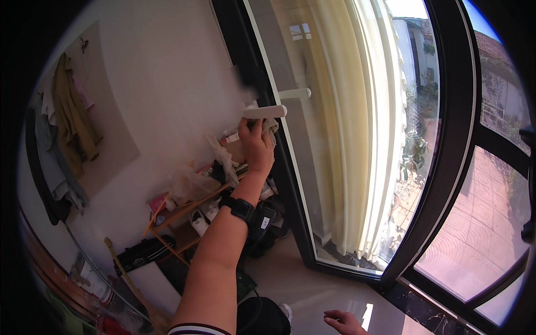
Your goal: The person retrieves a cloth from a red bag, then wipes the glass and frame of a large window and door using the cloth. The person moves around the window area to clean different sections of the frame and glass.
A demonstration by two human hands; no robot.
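Note:
My left hand [256,148] is raised to the dark edge of a glass door, just below its white lever handle [266,112]. A crumpled greyish cloth [271,127] is held in it, pressed near the door frame [279,155]; part of the cloth is hidden behind my fingers. Whether my fingertips touch the handle, I cannot tell. Down at the bottom edge, my right hand [344,322] hangs over the floor with nothing in it, thumb and fingers apart. The handle shows again as a reflection in the glass pane [293,138].
Behind my left arm a wooden shoe rack [176,217] carries shoes and plastic bags [188,184]. Clothes [69,117] hang on the left wall. A wooden-handled broom [125,272] leans below them. Cream curtains [343,125] show through the glass. A dark-framed screen door [473,222] stands at right.

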